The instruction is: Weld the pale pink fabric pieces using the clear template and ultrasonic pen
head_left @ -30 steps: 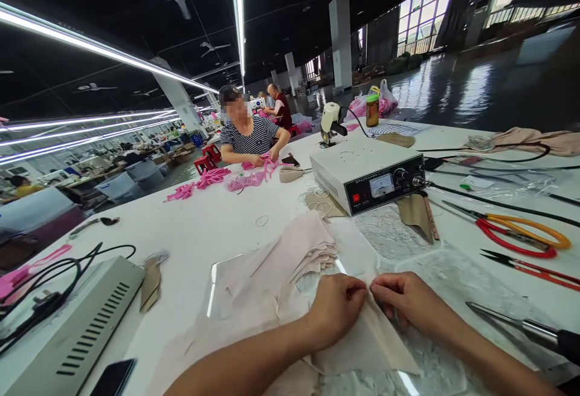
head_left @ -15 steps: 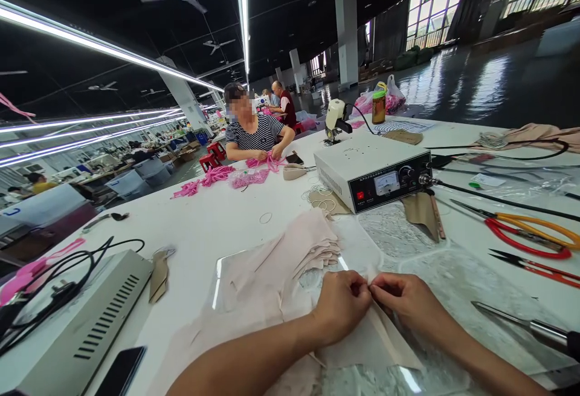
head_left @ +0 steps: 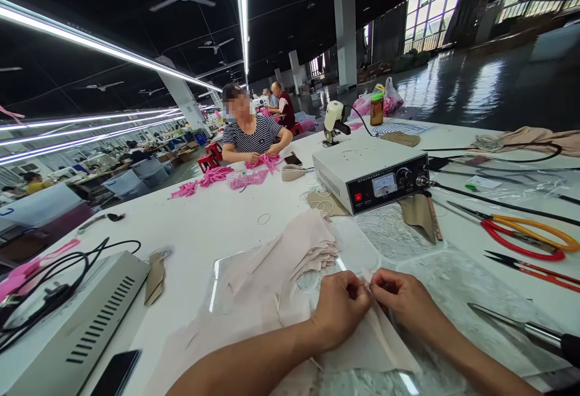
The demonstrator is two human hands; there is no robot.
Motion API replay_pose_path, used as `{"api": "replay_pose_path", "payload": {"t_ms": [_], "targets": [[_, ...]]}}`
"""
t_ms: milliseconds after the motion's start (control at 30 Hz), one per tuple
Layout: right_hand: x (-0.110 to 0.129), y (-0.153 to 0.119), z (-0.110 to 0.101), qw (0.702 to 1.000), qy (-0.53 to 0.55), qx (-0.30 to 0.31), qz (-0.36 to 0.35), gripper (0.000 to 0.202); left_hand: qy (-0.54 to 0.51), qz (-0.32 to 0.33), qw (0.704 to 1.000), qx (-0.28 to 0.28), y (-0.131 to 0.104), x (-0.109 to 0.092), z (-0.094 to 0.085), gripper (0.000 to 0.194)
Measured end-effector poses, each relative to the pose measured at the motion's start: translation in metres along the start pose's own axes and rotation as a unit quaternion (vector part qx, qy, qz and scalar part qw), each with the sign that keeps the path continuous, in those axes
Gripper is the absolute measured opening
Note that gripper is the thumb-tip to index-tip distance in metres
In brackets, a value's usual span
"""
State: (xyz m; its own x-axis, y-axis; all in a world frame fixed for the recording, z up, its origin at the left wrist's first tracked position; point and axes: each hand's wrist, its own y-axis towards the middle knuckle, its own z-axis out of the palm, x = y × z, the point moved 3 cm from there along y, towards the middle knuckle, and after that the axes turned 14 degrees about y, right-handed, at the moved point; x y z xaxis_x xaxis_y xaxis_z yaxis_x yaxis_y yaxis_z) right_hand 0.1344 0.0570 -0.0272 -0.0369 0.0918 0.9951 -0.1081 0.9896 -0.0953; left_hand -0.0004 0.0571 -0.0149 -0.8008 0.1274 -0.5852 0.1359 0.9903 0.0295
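A pale pink piece of fabric (head_left: 369,344) lies over a clear sheet in front of me, with a folded edge running down its right side. My left hand (head_left: 345,306) pinches the upper part of this edge between thumb and forefinger. Close against it, fingertips almost touching, my right hand (head_left: 399,293) is pinched on the same edge. The exact spot they grip is hidden by the fingers. Behind my left hand, a fanned stack of pale pink fabric pieces (head_left: 303,242) rests on the clear sheet.
A control box with a dial (head_left: 385,184) stands beyond my hands. At right lie red-and-yellow-handled scissors (head_left: 528,233), red-handled snips (head_left: 539,269) and a pointed tool with a metal shaft (head_left: 512,320). A grey vented box (head_left: 86,329) and a phone (head_left: 115,373) are at left. Across the table, a person (head_left: 254,133) handles pink strips.
The view has shifted very slightly. Both hands keep their pinch on the fabric edge in nearly the same place.
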Motion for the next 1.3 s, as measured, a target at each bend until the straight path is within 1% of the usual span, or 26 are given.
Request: {"api": "replay_pose_path", "payload": {"t_ms": [200,333,467,533,633,700,767,867,1067,1300], "targets": [[-0.006,0.001,-0.003,0.999,0.025,-0.004,0.025,0.018,-0.036,-0.029,0.999,0.007,0.001,0.000,-0.001,0.009],[-0.002,0.002,-0.003,1.000,-0.006,-0.004,-0.003,0.019,-0.057,-0.033,0.998,0.016,0.002,0.000,-0.005,0.007],[0.001,0.002,-0.005,0.999,-0.035,-0.013,-0.012,0.019,-0.084,-0.035,0.996,0.025,0.003,0.000,-0.006,0.008],[-0.001,0.002,-0.007,1.000,-0.021,-0.001,0.007,0.019,-0.084,-0.029,0.996,0.027,0.003,0.000,-0.006,0.007],[-0.007,0.001,-0.008,0.996,0.024,0.041,0.078,0.023,-0.071,-0.010,0.997,0.022,0.002,0.000,-0.004,0.008],[-0.008,0.001,-0.007,0.991,0.044,0.070,0.103,0.027,-0.064,-0.001,0.998,0.022,0.002,0.000,-0.003,0.010],[-0.006,0.000,-0.007,0.990,0.047,0.086,0.096,0.032,-0.062,0.004,0.998,0.024,0.002,0.001,-0.001,0.011],[-0.004,0.001,-0.004,0.992,0.030,0.084,0.085,0.033,-0.056,0.009,0.998,0.024,0.001,0.001,-0.001,0.012],[-0.009,0.003,-0.003,0.997,-0.014,0.051,0.061,0.024,-0.031,0.009,0.999,0.023,0.000,0.001,-0.001,0.010],[0.002,0.000,-0.005,0.996,-0.080,-0.011,-0.028,0.018,-0.023,-0.010,1.000,0.018,0.002,0.001,-0.005,0.011]]}}
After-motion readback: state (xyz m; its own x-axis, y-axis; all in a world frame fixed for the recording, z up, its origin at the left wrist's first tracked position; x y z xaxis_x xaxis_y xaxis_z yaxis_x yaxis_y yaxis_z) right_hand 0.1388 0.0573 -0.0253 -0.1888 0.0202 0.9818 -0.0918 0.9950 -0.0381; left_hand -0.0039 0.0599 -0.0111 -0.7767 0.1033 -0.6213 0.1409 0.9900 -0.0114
